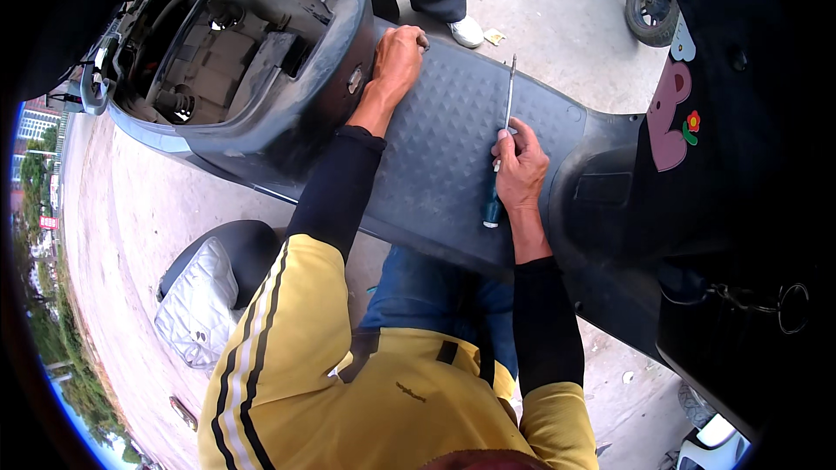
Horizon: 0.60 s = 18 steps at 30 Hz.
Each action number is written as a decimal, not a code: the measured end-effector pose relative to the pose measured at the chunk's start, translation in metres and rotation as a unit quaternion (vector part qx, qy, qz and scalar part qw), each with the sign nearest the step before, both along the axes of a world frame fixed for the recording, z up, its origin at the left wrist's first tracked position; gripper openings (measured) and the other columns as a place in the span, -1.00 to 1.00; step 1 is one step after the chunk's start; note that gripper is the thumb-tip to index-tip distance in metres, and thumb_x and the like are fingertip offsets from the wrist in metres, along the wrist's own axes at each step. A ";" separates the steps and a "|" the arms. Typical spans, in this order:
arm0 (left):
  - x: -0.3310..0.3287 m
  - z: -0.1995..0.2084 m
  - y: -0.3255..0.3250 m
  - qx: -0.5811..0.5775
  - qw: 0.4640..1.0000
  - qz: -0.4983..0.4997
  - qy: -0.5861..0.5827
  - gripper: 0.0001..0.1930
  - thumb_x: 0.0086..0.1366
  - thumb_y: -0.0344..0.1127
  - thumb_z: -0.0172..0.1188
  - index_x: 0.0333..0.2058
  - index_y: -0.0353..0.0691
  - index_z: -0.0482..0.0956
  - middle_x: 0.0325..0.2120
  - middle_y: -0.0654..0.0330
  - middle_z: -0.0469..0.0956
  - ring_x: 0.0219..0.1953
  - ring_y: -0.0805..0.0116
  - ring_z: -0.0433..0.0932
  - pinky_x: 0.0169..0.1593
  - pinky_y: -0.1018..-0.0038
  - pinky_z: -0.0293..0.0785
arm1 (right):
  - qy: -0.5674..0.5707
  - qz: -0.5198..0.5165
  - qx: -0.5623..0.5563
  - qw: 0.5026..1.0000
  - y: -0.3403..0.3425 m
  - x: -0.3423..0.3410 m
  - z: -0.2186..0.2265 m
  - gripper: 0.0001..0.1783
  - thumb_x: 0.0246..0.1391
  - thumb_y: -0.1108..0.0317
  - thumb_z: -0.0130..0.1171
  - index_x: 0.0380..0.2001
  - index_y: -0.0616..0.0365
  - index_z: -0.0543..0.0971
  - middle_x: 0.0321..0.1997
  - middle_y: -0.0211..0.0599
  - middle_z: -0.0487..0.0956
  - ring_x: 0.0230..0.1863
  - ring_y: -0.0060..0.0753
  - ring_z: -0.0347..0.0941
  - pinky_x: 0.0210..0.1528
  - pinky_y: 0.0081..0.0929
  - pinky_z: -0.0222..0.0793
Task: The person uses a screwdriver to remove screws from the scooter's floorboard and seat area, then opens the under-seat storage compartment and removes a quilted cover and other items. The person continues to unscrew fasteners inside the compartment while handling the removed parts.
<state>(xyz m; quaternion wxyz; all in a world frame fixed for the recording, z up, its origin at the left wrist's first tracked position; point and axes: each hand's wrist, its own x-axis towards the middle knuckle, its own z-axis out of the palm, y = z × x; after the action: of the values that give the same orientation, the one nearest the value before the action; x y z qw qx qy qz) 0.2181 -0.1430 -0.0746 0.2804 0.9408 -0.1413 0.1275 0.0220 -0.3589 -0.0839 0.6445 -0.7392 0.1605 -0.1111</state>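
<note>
Holding the screwdriver (pixel 493 202) right of centre: right hand (pixel 523 172) has its fingers closed around it near where shaft meets handle, tip toward the top of the frame, green handle end sticking out below the palm. Grip looks light, so a twist or bump could roll it loose; it'd likely land on the ribbed floorboard (pixel 444 157) below. Tip is bare and clear of any screw, so a careless wrist swing could scratch plastic. Left hand (pixel 400 59), upper centre, is curled where the scooter body (pixel 292 139) meets the floorboard; fingertips hidden, can't tell if it's holding anything. If it's pulling there, uneven force could crack an edge or skin a knuckle. Upper left, the seat bay (pixel 218 61) is uncovered: dark box-like part (pixel 277 50) on one side, two round fittings (pixel 179 105), pale panels, dark gaps. Small parts dropped in there would probably be a pain to fish out. Silver quilted cover (pixel 202 300) with a black rounded piece on the ground, lower left. Co-worker's white shoe (pixel 468 32) at top, near the floorboard edge. Key ring (pixel 793 308) far right.
</note>
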 end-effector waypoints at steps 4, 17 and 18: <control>-0.001 0.000 0.002 0.018 1.000 0.012 -0.004 -0.82 0.28 -0.51 0.20 -0.19 -0.27 0.74 -0.10 0.07 0.72 0.01 -0.05 0.61 0.16 0.19 0.54 | -0.004 0.005 0.009 1.000 0.002 0.002 0.000 -0.69 0.38 0.36 0.21 0.09 0.30 0.63 -0.50 -0.38 0.63 -0.53 -0.66 0.49 -0.46 -0.55 0.43; -0.067 -0.005 0.000 0.058 0.994 0.001 -0.092 -0.58 0.32 -0.60 0.06 0.14 -0.40 0.58 0.22 0.01 0.50 0.29 -0.05 0.42 0.35 0.17 0.42 | -0.183 -0.009 -0.056 0.982 0.003 0.058 0.109 -0.88 0.48 0.47 0.05 -0.03 0.28 0.44 -0.33 -0.23 0.68 -0.34 -0.51 0.62 -0.27 -0.55 0.53; -0.069 -0.005 0.001 0.069 0.993 0.007 -0.094 -0.59 0.33 -0.58 0.06 0.14 -0.42 0.58 0.21 0.00 0.50 0.29 -0.05 0.41 0.34 0.18 0.42 | -0.217 0.009 -0.036 0.975 0.007 0.073 0.116 -0.90 0.49 0.48 0.00 -0.04 0.27 0.41 -0.32 -0.20 0.69 -0.30 -0.45 0.66 -0.23 -0.51 0.59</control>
<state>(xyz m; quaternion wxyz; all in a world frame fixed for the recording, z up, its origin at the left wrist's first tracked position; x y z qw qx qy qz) 0.1496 -0.1420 -0.0793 0.1997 0.9427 -0.1693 0.2069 0.0946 -0.3517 0.0323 0.6377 -0.7218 0.0060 -0.2691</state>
